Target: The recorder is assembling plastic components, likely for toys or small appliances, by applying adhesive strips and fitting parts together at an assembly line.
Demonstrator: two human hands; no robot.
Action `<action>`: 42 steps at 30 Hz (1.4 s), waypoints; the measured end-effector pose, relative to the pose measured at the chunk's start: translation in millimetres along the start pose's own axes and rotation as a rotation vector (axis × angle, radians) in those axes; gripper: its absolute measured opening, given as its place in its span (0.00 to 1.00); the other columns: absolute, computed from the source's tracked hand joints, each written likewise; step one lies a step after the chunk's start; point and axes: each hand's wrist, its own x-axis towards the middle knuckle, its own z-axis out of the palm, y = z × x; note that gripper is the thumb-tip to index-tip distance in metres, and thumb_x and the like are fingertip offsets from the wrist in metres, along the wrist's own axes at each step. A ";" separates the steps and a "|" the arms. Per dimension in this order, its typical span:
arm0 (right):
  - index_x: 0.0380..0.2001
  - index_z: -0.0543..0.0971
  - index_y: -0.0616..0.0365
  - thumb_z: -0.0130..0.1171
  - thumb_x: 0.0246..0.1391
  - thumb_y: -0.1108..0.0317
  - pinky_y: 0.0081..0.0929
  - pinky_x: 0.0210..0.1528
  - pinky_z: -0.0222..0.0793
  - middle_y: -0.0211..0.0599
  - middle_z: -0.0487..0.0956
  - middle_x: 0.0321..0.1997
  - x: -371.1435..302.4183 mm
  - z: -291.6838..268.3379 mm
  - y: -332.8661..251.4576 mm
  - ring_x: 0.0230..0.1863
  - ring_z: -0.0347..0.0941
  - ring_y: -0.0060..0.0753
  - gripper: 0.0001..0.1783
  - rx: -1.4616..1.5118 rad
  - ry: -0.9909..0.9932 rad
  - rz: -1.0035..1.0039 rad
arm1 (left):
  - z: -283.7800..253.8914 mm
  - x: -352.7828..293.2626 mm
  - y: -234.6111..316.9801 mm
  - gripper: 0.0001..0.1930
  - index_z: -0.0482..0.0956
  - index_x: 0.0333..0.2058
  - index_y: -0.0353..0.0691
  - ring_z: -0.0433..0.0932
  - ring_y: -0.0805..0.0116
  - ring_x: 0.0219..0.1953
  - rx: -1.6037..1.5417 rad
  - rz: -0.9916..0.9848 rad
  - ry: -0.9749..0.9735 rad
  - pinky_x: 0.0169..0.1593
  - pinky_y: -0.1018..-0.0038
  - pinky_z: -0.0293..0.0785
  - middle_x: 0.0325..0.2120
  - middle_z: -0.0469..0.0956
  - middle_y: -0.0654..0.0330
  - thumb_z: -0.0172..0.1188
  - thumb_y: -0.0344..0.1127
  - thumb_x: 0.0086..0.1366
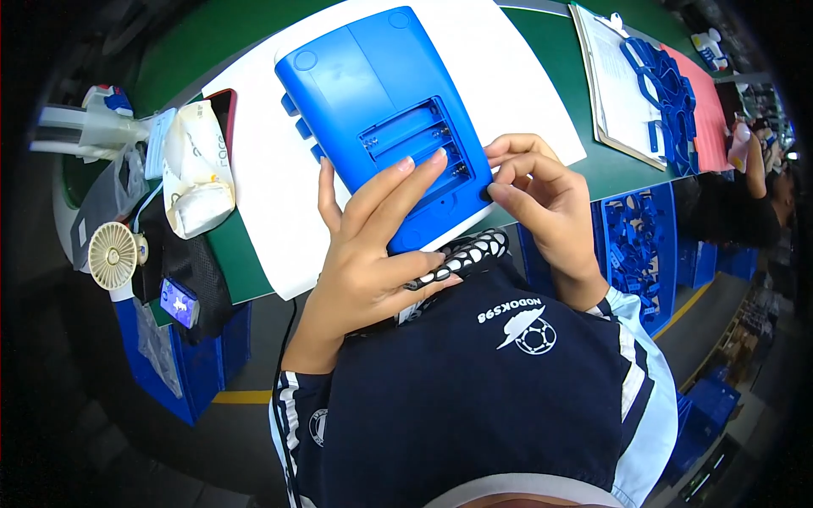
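A blue plastic device [356,76] lies face down, tilted, with its battery compartment [419,140] uncovered. The slots show metal contacts and no batteries. My left hand [360,241] steadies it, two fingers across the compartment and another finger at its left edge. Under the left thumb is a curled black sheet with rows of white round spots [478,248]. At the device's lower right corner, my right hand [546,199] is closed in a pinch, thumb against a small black round pad [485,193]. Round recesses mark the two far corners.
White paper [525,76] covers the green table [550,21]. A tissue pack [199,169], small fan [117,254] and dark bag [199,275] sit left. Right are a clipboard [622,102], blue plastic parts [669,93] and a blue bin [665,212]. Another person [745,203] is far right.
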 end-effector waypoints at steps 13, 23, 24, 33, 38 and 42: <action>0.26 0.75 0.65 0.57 0.45 0.76 0.21 0.46 0.64 0.39 0.67 0.44 -0.5 2.4 1.4 0.43 0.66 0.24 0.04 -0.077 0.008 -0.040 | 0.9 -0.2 -2.0 0.11 0.75 0.12 0.48 0.55 0.61 0.59 -0.008 0.011 0.011 0.59 0.46 0.27 0.53 0.65 0.55 0.68 0.43 0.35; 0.26 0.68 0.58 0.58 0.44 0.78 0.22 0.46 0.62 0.36 0.63 0.45 5.2 0.2 10.5 0.42 0.64 0.23 0.09 0.111 -0.042 0.000 | 1.7 -1.3 -1.5 0.11 0.75 0.12 0.48 0.55 0.62 0.59 -0.006 0.021 0.017 0.59 0.47 0.27 0.53 0.66 0.56 0.68 0.44 0.35; 0.30 0.66 0.56 0.59 0.44 0.77 0.21 0.46 0.61 0.35 0.64 0.45 5.6 -1.3 10.3 0.43 0.63 0.22 0.12 0.159 -0.074 0.052 | 2.3 -1.8 -0.9 0.11 0.75 0.12 0.47 0.55 0.62 0.59 -0.005 0.014 0.027 0.59 0.47 0.27 0.53 0.66 0.56 0.68 0.44 0.36; 0.33 0.70 0.58 0.66 0.36 0.69 0.24 0.42 0.60 0.35 0.71 0.35 -11.7 -8.9 -0.9 0.40 0.67 0.29 0.19 -0.168 -0.185 -0.259 | 0.6 -3.9 -1.5 0.13 0.75 0.12 0.45 0.57 0.61 0.57 0.006 -0.010 0.064 0.60 0.50 0.29 0.51 0.69 0.58 0.66 0.46 0.39; 0.29 0.72 0.59 0.64 0.38 0.71 0.27 0.38 0.64 0.34 0.72 0.30 -15.6 -1.8 -17.9 0.34 0.68 0.35 0.13 -0.466 -0.319 -0.301 | 1.5 -3.5 -2.3 0.14 0.74 0.11 0.45 0.57 0.61 0.58 -0.017 -0.003 0.091 0.60 0.50 0.28 0.50 0.69 0.58 0.66 0.46 0.40; 0.26 0.72 0.60 0.64 0.36 0.77 0.26 0.36 0.65 0.37 0.74 0.28 -14.3 -0.7 -18.1 0.33 0.71 0.36 0.11 -0.488 -0.314 -0.327 | 3.4 -3.4 -2.3 0.15 0.73 0.10 0.44 0.56 0.61 0.58 -0.021 -0.009 0.113 0.60 0.51 0.28 0.50 0.69 0.57 0.66 0.47 0.40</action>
